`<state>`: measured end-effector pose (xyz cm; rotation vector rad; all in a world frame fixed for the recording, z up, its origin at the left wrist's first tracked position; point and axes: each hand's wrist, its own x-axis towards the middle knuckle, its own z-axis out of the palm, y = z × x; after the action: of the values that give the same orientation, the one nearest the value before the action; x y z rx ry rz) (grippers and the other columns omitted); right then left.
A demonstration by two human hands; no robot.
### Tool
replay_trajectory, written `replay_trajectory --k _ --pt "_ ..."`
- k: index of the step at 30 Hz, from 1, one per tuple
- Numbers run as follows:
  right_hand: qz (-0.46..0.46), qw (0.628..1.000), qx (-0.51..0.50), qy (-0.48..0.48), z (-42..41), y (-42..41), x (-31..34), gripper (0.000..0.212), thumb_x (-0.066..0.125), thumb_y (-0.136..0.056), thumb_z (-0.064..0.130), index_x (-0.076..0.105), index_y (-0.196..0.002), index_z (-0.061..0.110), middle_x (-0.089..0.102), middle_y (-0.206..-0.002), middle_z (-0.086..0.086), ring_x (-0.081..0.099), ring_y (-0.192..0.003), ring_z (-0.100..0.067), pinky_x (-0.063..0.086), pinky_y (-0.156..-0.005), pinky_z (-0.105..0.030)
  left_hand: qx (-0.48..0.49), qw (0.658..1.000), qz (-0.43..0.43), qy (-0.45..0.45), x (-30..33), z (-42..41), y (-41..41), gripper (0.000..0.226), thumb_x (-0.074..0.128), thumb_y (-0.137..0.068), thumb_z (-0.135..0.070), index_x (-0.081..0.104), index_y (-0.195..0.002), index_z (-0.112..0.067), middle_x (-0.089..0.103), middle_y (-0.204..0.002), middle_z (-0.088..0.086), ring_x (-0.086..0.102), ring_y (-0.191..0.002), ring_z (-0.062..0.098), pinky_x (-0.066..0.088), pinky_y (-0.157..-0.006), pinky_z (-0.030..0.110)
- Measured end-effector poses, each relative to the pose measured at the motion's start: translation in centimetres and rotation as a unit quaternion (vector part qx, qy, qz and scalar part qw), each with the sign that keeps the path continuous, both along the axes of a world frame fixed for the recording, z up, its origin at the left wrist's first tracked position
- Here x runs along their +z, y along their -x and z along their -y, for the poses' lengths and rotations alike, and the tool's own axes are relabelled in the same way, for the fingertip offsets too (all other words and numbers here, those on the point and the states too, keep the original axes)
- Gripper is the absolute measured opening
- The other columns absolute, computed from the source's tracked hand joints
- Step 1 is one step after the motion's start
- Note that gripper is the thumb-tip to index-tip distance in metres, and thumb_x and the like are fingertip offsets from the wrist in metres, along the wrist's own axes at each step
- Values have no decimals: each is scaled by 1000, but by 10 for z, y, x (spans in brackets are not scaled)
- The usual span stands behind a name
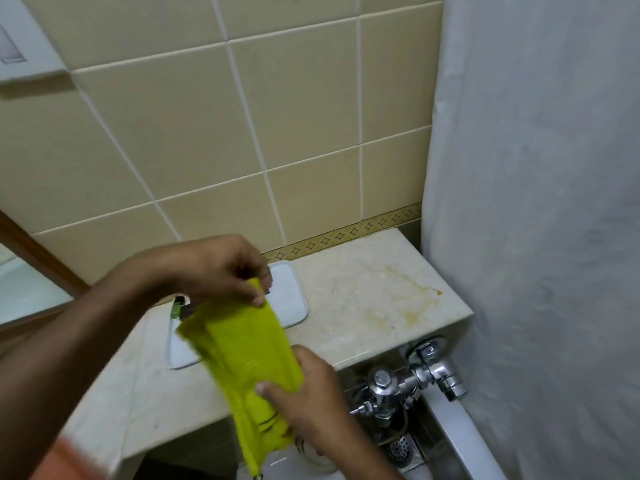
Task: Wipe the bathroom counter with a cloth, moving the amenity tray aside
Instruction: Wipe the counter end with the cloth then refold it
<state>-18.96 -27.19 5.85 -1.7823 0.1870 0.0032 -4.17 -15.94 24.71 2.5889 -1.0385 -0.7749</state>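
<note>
Right hand (pixel 308 396) and left hand (pixel 221 268) both pinch the yellow cloth (pixel 242 355) above the counter (pixel 363 299). I'd fold it flat, then shift the tray (pixel 289 299).

Support surface: marble counter (pixel 363 289), cream with pale veining, a ledge set against the tiled wall. Right end stops just beside the white curtain. Yellow-brown stain (pixel 412 299) on right half, streaked, with a smaller blotch nearer the front edge. Front lip rounded, glossy.

On it: white amenity tray (pixel 291 299), rectangular, rounded corners, lying flat left of centre, far edge close to the wall. Visible part bare. At its left end a small dark and green item (pixel 178 306), mostly hidden; identity cannot be told.
</note>
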Motion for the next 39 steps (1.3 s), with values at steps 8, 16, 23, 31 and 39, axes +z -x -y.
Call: replay_trajectory --k 8,16,23,31,39 --pt "-105 976 -117 151 86 -58 -31 42 70 -84 22 48 -119 15 60 -111 -10 60 -106 -33 48 -83 -35 32 976 202 76 -126 126 -68 13 66 -83 -17 60 -84 -5 62 -85 13 59 -88 33 41 -73 35" --pt "76 861 -25 503 90 -110 -50 49 51 -85 28 52 -133 15 41 -151 -17 30 -140 -39 23 -114 -56 170 948 269 -22 -256 41 -46 51 32 -99 -26 37 -140 4 36 -149 27 29 -141 39 19 -118 47" --pt "24 846 29 533 74 -147 -94 65 37 -92 38 31 -150 9 33 -158 -14 23 -146 -38 10 -117 -63 185 941 283 8 -277 36 -51 57 23 -101 -32 24 -149 -1 21 -159 18 10 -149 28 -4 -122 40" --pt "18 823 84 562 156 -221 -89 56 38 -95 36 34 -149 23 27 -161 -7 22 -147 -33 16 -117 -57 184 946 266 10 -272 39 -52 62 16 -99 -37 22 -150 -4 18 -161 14 6 -150 24 -3 -123 39" --pt "-2 825 51 563 263 -194 -88 51 36 -101 35 32 -151 28 25 -163 -1 21 -149 -27 17 -119 -49 187 950 248 7 -272 38 -53 66 11 -97 -40 18 -151 -3 13 -162 13 1 -150 23 -4 -123 39"
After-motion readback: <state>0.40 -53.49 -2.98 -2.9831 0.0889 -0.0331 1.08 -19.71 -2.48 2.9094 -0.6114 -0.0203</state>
